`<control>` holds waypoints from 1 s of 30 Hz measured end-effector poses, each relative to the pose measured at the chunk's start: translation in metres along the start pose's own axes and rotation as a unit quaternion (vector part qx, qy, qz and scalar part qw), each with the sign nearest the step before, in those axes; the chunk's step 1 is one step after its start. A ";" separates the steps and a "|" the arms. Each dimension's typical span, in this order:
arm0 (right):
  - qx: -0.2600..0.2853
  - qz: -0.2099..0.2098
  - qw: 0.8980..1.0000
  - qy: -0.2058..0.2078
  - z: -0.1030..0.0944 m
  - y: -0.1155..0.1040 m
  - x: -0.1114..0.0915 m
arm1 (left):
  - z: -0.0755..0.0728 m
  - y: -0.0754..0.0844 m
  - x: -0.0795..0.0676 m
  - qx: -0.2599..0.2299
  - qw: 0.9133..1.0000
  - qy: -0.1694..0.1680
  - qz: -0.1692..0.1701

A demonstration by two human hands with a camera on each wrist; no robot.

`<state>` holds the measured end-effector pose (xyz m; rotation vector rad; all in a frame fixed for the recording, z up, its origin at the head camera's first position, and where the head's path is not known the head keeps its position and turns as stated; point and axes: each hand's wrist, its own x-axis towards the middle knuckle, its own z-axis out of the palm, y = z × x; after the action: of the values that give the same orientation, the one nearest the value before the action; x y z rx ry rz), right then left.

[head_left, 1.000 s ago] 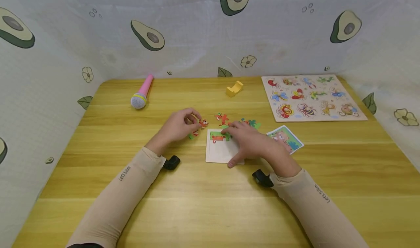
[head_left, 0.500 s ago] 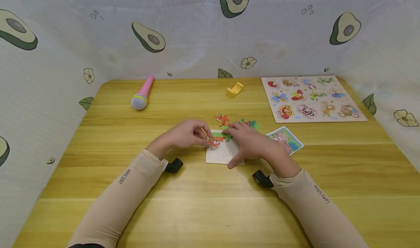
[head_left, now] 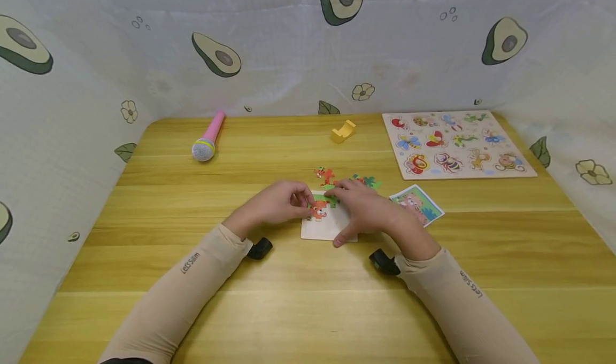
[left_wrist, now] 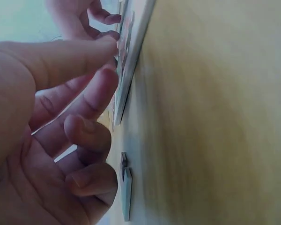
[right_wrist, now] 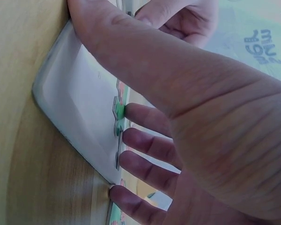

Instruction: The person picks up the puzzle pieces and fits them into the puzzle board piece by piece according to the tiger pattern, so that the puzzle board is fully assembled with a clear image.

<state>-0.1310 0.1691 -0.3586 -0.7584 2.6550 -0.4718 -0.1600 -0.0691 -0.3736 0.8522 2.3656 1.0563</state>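
Observation:
My left hand (head_left: 281, 203) pinches an orange puzzle piece (head_left: 318, 210), printed with part of an animal's face, between thumb and forefinger. That piece lies at the left part of a pale square puzzle board (head_left: 324, 229), just below green pieces (head_left: 320, 196) along its far edge. My right hand (head_left: 363, 209) holds the board across its right side, thumb at the near edge and fingertips toward the far edge. In the right wrist view a fingertip touches a green piece (right_wrist: 119, 110). The left wrist view shows the other left fingers curled beside the board; the pinched piece is mostly hidden there.
Loose puzzle pieces (head_left: 325, 175) and more pieces (head_left: 368, 182) lie beyond the board. A picture card (head_left: 425, 206) is right of my right hand. Farther back are a pink toy microphone (head_left: 209, 137), a yellow block (head_left: 343, 132) and a wooden insect puzzle (head_left: 457, 145).
My left hand has carried the orange piece rightward and nearer, from the table left of the board onto the board. The right hand has stayed in place.

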 end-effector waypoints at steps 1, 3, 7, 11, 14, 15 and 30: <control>0.000 -0.001 1.000 0.000 0.000 0.000 0.000 | 0.000 0.001 0.000 0.008 1.000 0.003 0.000; 0.000 -0.002 1.000 0.001 0.000 0.000 0.000 | 0.001 0.003 0.000 0.026 1.000 0.007 0.003; 0.000 -0.006 1.000 0.003 0.000 0.000 0.000 | 0.003 0.003 0.000 0.069 0.997 0.007 0.019; -0.001 -0.008 1.000 0.005 0.000 -0.001 0.000 | 0.005 0.003 0.002 0.109 0.993 0.007 0.040; -0.003 -0.010 1.000 0.005 0.000 -0.001 0.000 | 0.006 0.003 0.001 0.122 0.991 0.009 0.048; -0.004 -0.011 1.000 0.005 0.000 -0.001 0.000 | 0.006 0.004 0.001 0.127 0.991 0.008 0.050; -0.001 -0.013 1.000 0.004 0.001 0.001 0.000 | 0.010 0.004 0.002 0.179 0.982 -0.019 0.064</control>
<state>-0.1311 0.1692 -0.3595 -0.7934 2.6570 -0.4794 -0.1541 -0.0609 -0.3772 1.1517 2.5363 0.6566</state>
